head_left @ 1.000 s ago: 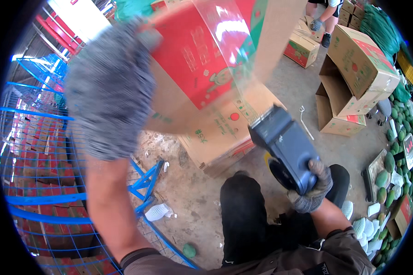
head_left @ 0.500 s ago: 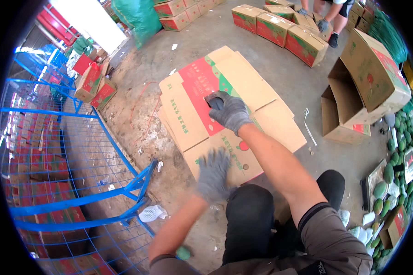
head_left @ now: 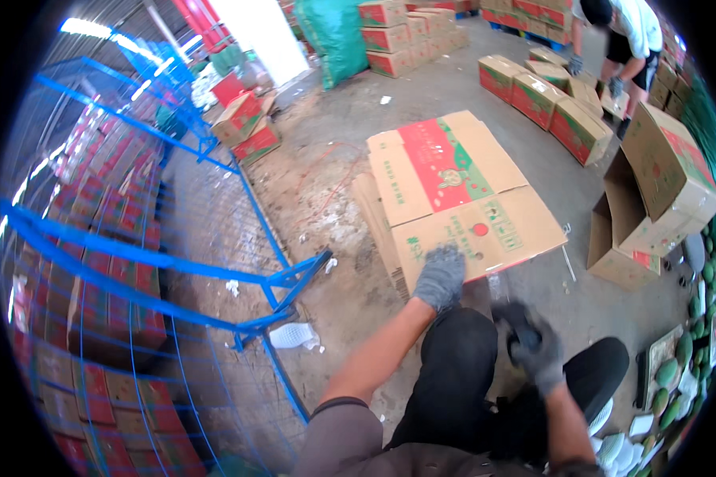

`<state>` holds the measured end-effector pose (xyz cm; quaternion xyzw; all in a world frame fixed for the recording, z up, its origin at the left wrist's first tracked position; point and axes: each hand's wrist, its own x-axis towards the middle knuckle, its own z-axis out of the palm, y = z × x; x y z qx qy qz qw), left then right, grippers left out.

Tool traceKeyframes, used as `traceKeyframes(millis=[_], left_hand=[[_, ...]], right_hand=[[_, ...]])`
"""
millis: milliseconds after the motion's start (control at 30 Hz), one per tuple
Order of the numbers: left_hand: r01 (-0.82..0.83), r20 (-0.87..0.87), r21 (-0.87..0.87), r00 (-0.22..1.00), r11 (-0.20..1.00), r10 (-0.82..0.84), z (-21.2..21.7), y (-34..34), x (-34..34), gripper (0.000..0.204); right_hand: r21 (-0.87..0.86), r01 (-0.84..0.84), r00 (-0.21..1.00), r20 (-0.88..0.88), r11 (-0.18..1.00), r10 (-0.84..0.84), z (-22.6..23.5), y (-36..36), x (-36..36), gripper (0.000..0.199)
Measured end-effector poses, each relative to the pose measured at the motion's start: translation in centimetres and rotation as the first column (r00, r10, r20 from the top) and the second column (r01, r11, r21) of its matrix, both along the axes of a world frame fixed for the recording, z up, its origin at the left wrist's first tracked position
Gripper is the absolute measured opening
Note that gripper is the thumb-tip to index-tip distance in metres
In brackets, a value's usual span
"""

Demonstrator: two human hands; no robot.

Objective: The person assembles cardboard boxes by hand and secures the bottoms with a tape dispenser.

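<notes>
A flattened cardboard carton [head_left: 429, 226], tan with a red and green band, lies in front of my knees on top of other flat cardboard [head_left: 374, 230]. My left hand [head_left: 441, 278], in a grey glove, rests with fingers stretched out on its near left corner. Just off the near edge, between my knees, my gloved right hand [head_left: 537, 346] is closed around a dark tape dispenser [head_left: 519, 324], blurred by motion. A see-through strip [head_left: 497, 285], seemingly tape, shows at the carton's near edge beside it.
A blue metal mesh frame [head_left: 282, 290] stands at the left. Open cartons [head_left: 652, 191] sit at the right, above green mangoes [head_left: 667, 372] and a scale [head_left: 656, 358]. Farther off, a co-worker [head_left: 632, 40] bends over a row of cartons [head_left: 569, 119]. A white foam net [head_left: 294, 335] lies on the floor.
My right hand has drawn back from the carton's middle to beyond its near edge with the tape dispenser. My left hand has settled on the near corner. The view has turned left.
</notes>
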<state>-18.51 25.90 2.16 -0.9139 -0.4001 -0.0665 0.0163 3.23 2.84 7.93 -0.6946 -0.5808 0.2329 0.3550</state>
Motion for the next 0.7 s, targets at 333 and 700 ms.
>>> traceKeyframes(millis=[333, 700], left_hand=[[0.473, 0.491, 0.026, 0.761, 0.88, -0.424, 21.5, -16.1, 5.9, 0.049], [0.855, 0.79, -0.38, 0.499, 0.353, -0.357, 7.2, -25.7, 5.0, 0.08]], right_hand=[[0.424, 0.054, 0.749, 0.582, 0.904, -0.318, 1.3, 3.0, 9.7, 0.054], [-0.176, 0.275, 0.949, 0.206, 0.945, -0.238, 5.8, -13.6, 9.9, 0.056]])
